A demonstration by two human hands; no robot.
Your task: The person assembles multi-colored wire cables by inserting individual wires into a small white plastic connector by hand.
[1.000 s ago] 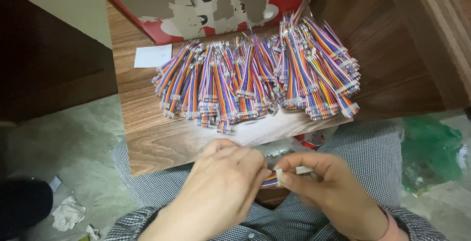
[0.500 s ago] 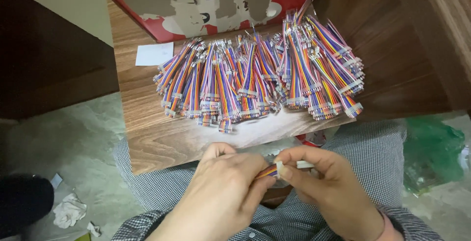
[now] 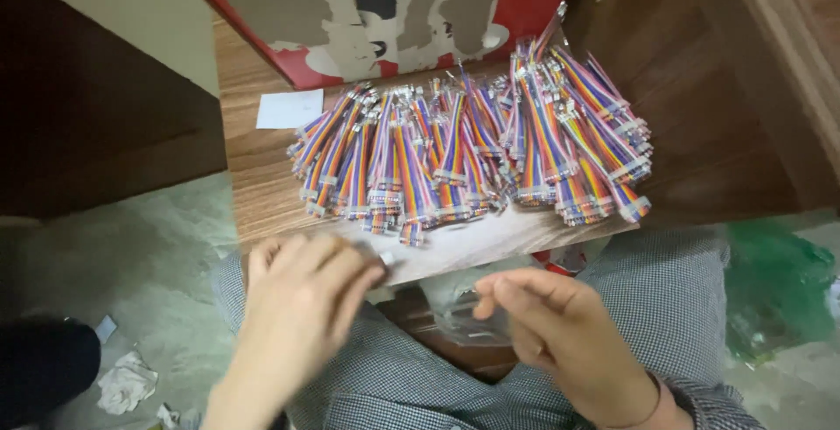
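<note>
A big pile of short rainbow ribbon cables (image 3: 472, 154) with white connectors lies across a wooden board (image 3: 262, 185). My left hand (image 3: 297, 303) is at the board's near edge, back to the camera, fingers closed over a small piece. Only the piece's white end (image 3: 385, 258) shows past the fingertips; it looks like one ribbon cable. My right hand (image 3: 560, 334) hovers over my lap to the right, fingers curled with thumb and forefinger together and nothing visible in them. A clear plastic bag (image 3: 451, 303) lies in my lap between the hands.
A red printed box (image 3: 262, 41) stands at the back of the board, with a white paper slip (image 3: 289, 108) beside it. A dark wooden panel (image 3: 717, 89) is on the right, a green bag (image 3: 779, 290) on the floor right, and crumpled paper (image 3: 127, 382) on the floor left.
The hands were together on one cable with a white connector. They have now parted: the left hand moved up to the board's edge, and the right hand stayed over the lap.
</note>
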